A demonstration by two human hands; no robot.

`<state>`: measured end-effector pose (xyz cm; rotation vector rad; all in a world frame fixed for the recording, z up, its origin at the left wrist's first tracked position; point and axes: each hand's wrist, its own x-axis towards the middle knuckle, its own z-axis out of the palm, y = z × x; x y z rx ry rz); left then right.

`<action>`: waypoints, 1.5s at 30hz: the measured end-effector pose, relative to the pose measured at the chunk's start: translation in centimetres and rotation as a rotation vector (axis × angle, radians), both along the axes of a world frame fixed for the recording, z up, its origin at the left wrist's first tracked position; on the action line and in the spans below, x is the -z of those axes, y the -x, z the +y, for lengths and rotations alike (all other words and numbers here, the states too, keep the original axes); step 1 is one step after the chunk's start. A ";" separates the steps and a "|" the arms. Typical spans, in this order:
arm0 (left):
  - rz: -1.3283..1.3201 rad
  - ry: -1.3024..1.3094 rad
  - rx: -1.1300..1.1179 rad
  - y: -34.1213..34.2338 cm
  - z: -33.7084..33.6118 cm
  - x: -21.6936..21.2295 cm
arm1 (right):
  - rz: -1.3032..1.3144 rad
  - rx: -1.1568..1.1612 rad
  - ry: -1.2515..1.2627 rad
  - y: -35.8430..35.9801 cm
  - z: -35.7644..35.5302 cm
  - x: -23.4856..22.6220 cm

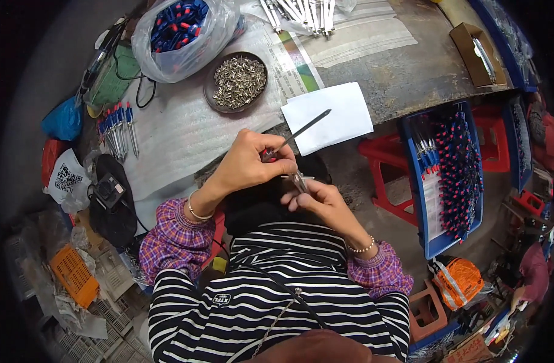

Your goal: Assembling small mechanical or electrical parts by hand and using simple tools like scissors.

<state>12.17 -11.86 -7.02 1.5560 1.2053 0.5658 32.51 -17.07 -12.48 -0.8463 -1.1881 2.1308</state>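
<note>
My left hand is closed around a screwdriver; its dark shaft points up and to the right over a folded white sheet. The thumb and fingertips of that hand also meet a small metal piece in front of my body. From the right, my right hand pinches the same piece, its fingers curled. The piece's exact kind is too small to tell. Beyond my hands, a dark round bowl full of small metal parts stands on the table.
A plastic bag of blue-and-red parts sits behind the bowl. Blue-handled metal tools lie at the left. Right of me, a blue tray of similar tools rests by a red stool. A cardboard box stands at the far right.
</note>
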 end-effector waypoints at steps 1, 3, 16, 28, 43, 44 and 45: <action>0.030 -0.031 -0.013 -0.1 0.1 -0.1 | -0.124 -0.010 -0.125 -0.1 0.2 -0.3; 0.059 -0.061 -0.027 -0.3 0.1 -0.3 | -0.162 -0.009 -0.189 0.0 0.1 -0.2; -0.066 0.040 -0.111 -1.2 -0.8 0.6 | 0.240 0.139 0.304 1.0 -0.4 -0.5; -0.155 0.264 -0.105 -1.9 -1.4 -0.1 | 0.206 0.100 0.241 1.1 -0.5 -0.5; -0.142 0.136 -0.144 -1.3 -1.3 1.0 | 0.184 0.078 0.192 0.8 -0.5 -0.2; -0.169 0.137 -0.144 -1.2 -1.2 1.1 | 0.194 0.080 0.196 0.8 -0.4 -0.2; -0.170 0.136 -0.144 -1.2 -1.2 1.0 | 0.193 0.081 0.196 0.8 -0.4 -0.1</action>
